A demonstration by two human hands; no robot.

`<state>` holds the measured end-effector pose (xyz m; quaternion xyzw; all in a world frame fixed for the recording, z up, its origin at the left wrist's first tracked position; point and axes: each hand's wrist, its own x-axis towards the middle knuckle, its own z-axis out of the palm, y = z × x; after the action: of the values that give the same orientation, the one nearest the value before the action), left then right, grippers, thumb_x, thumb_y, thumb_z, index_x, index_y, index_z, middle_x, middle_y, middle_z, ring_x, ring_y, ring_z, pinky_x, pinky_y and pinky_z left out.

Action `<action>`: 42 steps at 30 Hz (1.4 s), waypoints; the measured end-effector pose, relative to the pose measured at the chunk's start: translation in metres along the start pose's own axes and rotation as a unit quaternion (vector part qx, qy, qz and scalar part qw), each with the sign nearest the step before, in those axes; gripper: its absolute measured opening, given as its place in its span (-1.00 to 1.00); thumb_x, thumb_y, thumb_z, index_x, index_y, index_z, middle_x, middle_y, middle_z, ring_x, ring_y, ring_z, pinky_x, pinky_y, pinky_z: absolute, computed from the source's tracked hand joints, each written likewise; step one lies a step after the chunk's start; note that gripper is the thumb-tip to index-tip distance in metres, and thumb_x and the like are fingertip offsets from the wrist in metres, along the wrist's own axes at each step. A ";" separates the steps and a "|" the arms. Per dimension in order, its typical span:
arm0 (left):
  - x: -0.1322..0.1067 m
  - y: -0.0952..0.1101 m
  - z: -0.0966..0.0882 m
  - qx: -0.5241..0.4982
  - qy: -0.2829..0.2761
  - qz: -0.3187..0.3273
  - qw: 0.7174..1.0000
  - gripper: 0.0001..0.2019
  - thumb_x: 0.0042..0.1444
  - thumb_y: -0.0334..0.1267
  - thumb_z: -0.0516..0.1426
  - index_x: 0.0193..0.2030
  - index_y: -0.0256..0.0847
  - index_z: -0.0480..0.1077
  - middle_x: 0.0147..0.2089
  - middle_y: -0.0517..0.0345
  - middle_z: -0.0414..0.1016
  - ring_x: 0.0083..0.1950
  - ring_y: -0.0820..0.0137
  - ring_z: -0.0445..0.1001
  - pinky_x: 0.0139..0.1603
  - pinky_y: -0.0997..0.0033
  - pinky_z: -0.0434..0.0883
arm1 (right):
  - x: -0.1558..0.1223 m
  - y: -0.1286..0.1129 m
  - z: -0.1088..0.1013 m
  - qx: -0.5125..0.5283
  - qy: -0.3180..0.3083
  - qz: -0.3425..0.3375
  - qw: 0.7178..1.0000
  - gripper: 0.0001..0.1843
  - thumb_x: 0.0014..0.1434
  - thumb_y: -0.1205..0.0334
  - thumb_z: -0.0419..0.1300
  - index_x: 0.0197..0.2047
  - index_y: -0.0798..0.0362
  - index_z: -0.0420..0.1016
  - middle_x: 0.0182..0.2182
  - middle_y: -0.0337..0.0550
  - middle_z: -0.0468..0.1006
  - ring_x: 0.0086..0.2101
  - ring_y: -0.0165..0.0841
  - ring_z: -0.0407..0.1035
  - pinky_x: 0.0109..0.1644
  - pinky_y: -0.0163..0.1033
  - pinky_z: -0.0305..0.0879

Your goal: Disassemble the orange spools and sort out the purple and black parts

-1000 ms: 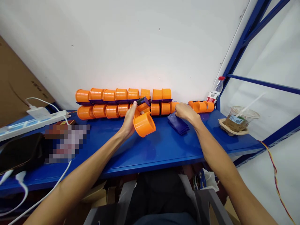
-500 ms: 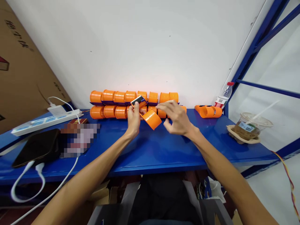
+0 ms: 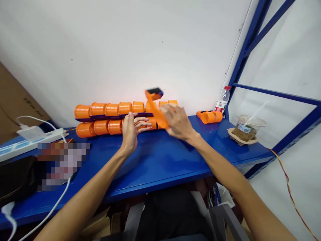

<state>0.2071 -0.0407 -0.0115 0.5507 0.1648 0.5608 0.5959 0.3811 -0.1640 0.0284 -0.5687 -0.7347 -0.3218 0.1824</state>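
Note:
My right hand (image 3: 177, 122) is closed on an orange plastic cup-shaped part (image 3: 159, 117). A thin arm rises from it and ends in a black pad (image 3: 154, 90); motion blurs it. To its left, my left hand (image 3: 129, 135) is open and holds nothing, its fingers spread in front of the stacked parts. Behind both hands, orange cup-shaped parts (image 3: 100, 109) lie in two rows, one above the other, against the wall. Dark strips show between the rows. My right hand and the held part hide some of the right end of the rows.
More orange parts (image 3: 212, 117) lie at the back right beside a red-capped bottle (image 3: 222, 100). A drink cup (image 3: 247, 129) with a straw sits in a cardboard holder. At left are a power strip (image 3: 54, 134), a dark device (image 3: 18, 179) and white cables. A blue frame (image 3: 258, 36) rises at right.
The orange part has passed from my left hand to my right, and its arm now points upward. My left hand has opened. The view has turned to the right.

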 end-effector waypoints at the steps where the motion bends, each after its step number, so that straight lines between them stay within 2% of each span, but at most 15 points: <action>1: -0.002 0.004 0.001 0.001 -0.005 -0.007 1.000 -0.46 0.24 0.33 0.13 0.01 -0.12 0.27 -0.27 0.14 0.60 -0.35 0.33 0.65 -0.34 0.36 0.58 | -0.001 0.014 -0.008 -0.015 0.002 0.046 0.999 -0.22 0.23 0.36 0.14 0.50 0.04 0.13 0.40 0.14 0.30 0.37 0.19 0.03 0.39 0.28 0.02; 4: -0.005 0.010 0.004 0.015 0.002 -0.015 1.000 -0.45 0.24 0.32 0.14 0.00 -0.15 0.27 -0.31 0.12 0.60 -0.40 0.31 0.64 -0.36 0.31 0.60 | -0.012 0.065 -0.028 -0.069 -0.017 0.178 0.981 -0.17 0.21 0.30 0.13 0.53 0.05 0.07 0.39 0.16 0.29 0.35 0.25 0.01 0.37 0.33 0.01; 7: -0.005 0.010 0.006 0.015 0.010 -0.024 1.000 -0.46 0.24 0.31 0.15 -0.02 -0.16 0.29 -0.36 0.14 0.58 -0.42 0.30 0.63 -0.39 0.31 0.61 | -0.036 0.116 -0.034 -0.102 -0.060 0.269 0.956 -0.20 0.18 0.33 0.13 0.49 0.13 0.13 0.32 0.24 0.36 0.25 0.20 0.17 0.30 0.28 0.11; 10: -0.004 0.007 0.006 0.012 0.004 -0.032 0.999 -0.47 0.24 0.31 0.16 -0.04 -0.17 0.31 -0.37 0.14 0.57 -0.43 0.31 0.62 -0.40 0.31 0.61 | -0.063 0.154 -0.023 -0.098 -0.127 0.282 0.946 -0.26 0.14 0.38 0.13 0.42 0.19 0.26 0.28 0.26 0.44 0.19 0.13 0.27 0.27 0.17 0.17; 12: -0.004 0.005 0.005 0.013 -0.003 -0.036 0.999 -0.46 0.23 0.31 0.17 -0.05 -0.18 0.32 -0.38 0.13 0.56 -0.43 0.31 0.62 -0.41 0.31 0.61 | -0.075 0.168 -0.011 -0.083 -0.181 0.269 0.942 -0.27 0.13 0.39 0.14 0.39 0.17 0.31 0.30 0.20 0.45 0.19 0.09 0.30 0.28 0.12 0.17; 15: -0.003 0.003 0.003 0.016 -0.010 -0.034 0.999 -0.46 0.23 0.29 0.18 -0.05 -0.20 0.33 -0.38 0.13 0.56 -0.43 0.31 0.61 -0.42 0.31 0.61 | -0.082 0.174 0.006 -0.059 -0.223 0.250 0.940 -0.29 0.16 0.35 0.16 0.40 0.10 0.34 0.33 0.13 0.44 0.24 0.06 0.30 0.31 0.10 0.17; 18: -0.003 0.001 0.001 0.019 -0.010 -0.035 0.999 -0.49 0.26 0.27 0.16 -0.05 -0.19 0.33 -0.39 0.14 0.56 -0.44 0.32 0.61 -0.42 0.34 0.60 | -0.081 0.170 0.015 -0.061 -0.248 0.248 0.934 -0.33 0.18 0.34 0.17 0.37 0.07 0.38 0.30 0.14 0.46 0.27 0.07 0.28 0.34 0.16 0.16; 24: -0.002 0.002 0.002 0.026 0.002 -0.039 0.999 -0.53 0.31 0.22 0.13 -0.04 -0.20 0.35 -0.41 0.14 0.55 -0.45 0.33 0.60 -0.43 0.38 0.58 | -0.081 0.169 0.024 -0.096 -0.308 0.282 0.904 -0.30 0.17 0.43 0.15 0.39 0.03 0.37 0.40 0.13 0.35 0.45 0.10 0.00 0.45 0.32 -0.04; 28: -0.003 0.005 0.003 0.024 0.002 -0.042 0.999 -0.52 0.29 0.22 0.16 -0.05 -0.21 0.34 -0.42 0.15 0.55 -0.44 0.32 0.60 -0.44 0.38 0.58 | -0.083 0.173 0.029 -0.078 -0.319 0.301 0.895 -0.27 0.16 0.46 0.11 0.41 0.08 0.34 0.42 0.08 0.34 0.48 0.12 -0.05 0.48 0.38 -0.12; 31: -0.003 0.006 0.004 0.024 -0.001 -0.045 0.999 -0.52 0.27 0.22 0.17 -0.05 -0.22 0.34 -0.43 0.16 0.54 -0.44 0.32 0.61 -0.44 0.38 0.58 | -0.084 0.176 0.034 -0.076 -0.317 0.311 0.893 -0.25 0.15 0.45 0.11 0.43 0.10 0.30 0.42 0.06 0.35 0.47 0.10 -0.01 0.48 0.36 -0.10; 37: -0.003 0.005 0.003 0.023 0.001 -0.047 0.999 -0.58 0.30 0.16 0.16 -0.08 -0.20 0.35 -0.44 0.17 0.55 -0.46 0.35 0.59 -0.45 0.41 0.57 | -0.086 0.179 0.045 -0.096 -0.279 0.297 0.908 -0.40 0.18 0.31 0.16 0.31 0.10 0.43 0.29 0.14 0.50 0.28 0.09 0.27 0.36 0.28 0.12; 42: -0.003 0.004 0.003 0.026 -0.001 -0.044 0.999 -0.59 0.28 0.14 0.18 -0.07 -0.21 0.35 -0.43 0.15 0.55 -0.46 0.34 0.59 -0.45 0.39 0.58 | -0.086 0.176 0.046 -0.075 -0.280 0.304 0.908 -0.39 0.21 0.27 0.15 0.33 0.10 0.39 0.31 0.14 0.48 0.30 0.11 0.25 0.36 0.33 0.12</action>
<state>0.2069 -0.0454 -0.0083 0.5587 0.2023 0.5290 0.6059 0.5777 -0.1686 -0.0134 -0.8430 -0.5211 -0.1326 0.0155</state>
